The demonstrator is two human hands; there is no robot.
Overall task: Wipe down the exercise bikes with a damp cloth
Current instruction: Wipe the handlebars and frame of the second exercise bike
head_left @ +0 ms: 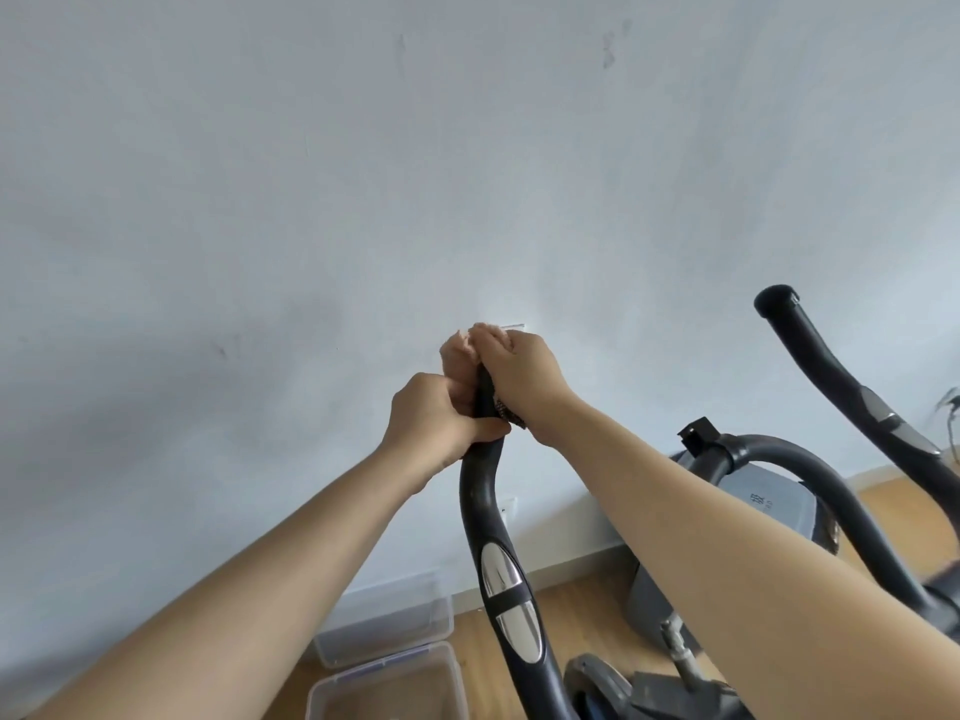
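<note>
On handlebar (485,491): both hands (436,415) clenched.

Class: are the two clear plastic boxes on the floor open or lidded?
Open: both clear plastic boxes show bare rims with no lids on, beside the wall.

Left hand (434,415) gripping black handlebar (485,491) below its tip, right hand (519,374) pressing cloth (511,415) around the tip, second handlebar (831,366) at right, two clear bins (395,662) on wood floor (587,610), pale wall (363,174).
</note>
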